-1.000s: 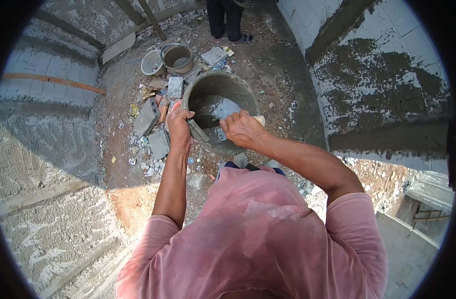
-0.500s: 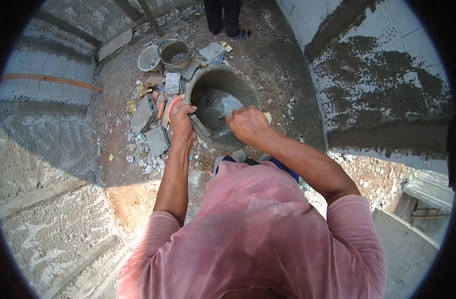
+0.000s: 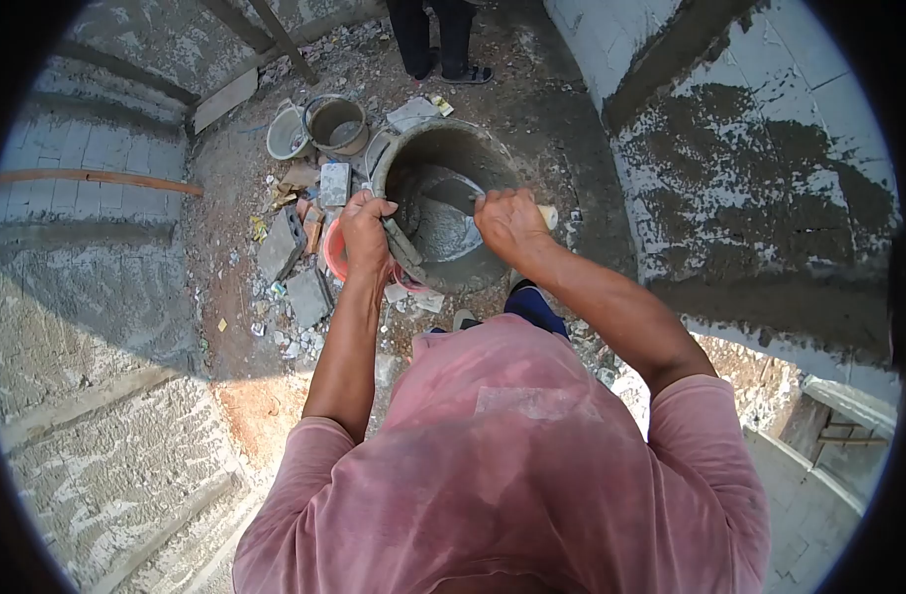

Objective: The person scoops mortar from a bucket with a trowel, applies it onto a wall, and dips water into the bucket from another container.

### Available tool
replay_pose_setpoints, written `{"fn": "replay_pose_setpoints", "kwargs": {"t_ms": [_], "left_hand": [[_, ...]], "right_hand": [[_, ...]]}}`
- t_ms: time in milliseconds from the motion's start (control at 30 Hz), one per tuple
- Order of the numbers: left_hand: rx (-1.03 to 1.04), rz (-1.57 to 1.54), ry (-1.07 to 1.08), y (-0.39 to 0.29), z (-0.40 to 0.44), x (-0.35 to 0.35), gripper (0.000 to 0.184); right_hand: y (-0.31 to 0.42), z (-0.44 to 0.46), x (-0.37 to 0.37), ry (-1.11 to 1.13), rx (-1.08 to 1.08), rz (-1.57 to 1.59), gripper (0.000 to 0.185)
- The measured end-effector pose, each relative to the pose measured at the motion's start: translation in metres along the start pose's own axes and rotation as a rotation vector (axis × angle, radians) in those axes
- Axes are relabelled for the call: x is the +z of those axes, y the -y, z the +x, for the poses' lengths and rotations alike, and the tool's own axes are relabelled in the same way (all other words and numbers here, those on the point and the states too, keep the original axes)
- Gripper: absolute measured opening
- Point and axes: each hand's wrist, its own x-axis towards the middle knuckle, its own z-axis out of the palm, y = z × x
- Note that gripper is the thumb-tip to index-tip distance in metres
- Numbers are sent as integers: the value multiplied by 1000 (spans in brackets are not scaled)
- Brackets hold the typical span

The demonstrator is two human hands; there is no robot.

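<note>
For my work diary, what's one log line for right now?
left hand: on rim of big bucket | right hand: holding pale-handled tool | inside: grey mix

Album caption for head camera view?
Left hand grips a large bucket at its rim; right hand holds a tool.

Left of your brown dirt floor [image 3: 232, 282] stood a half-sunlit, rough grey wall [image 3: 87, 346]; right of it, a mortar-patched pale block wall [image 3: 745, 163].

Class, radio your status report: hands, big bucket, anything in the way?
Left hand holding bucket by the rim. Right hand closed on tool handle. Grey mix inside. Broken blocks left of bucket, none over it.
</note>
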Motion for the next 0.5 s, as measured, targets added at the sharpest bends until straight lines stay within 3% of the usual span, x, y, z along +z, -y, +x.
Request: {"fn": "replay_pose_setpoints", "kwargs": {"t_ms": [100,233,367,400,500], "left_hand": [[-15,38,16,-5,17,35,25],[-16,152,-12,-15,37,87,25],[50,267,-69,-11,61,140,24],[53,256,-81,-3,69,148,24],[72,322,-98,0,81,173,23]], "right_hand": [[-52,6,7,40,-110,301,15],[-135,24,22,-211,65,255,18],[-172,36,32,185,-38,492,16],[-182,39,35,387,-52,596,19],[-198,40,67,404,31,1035,27]]}}
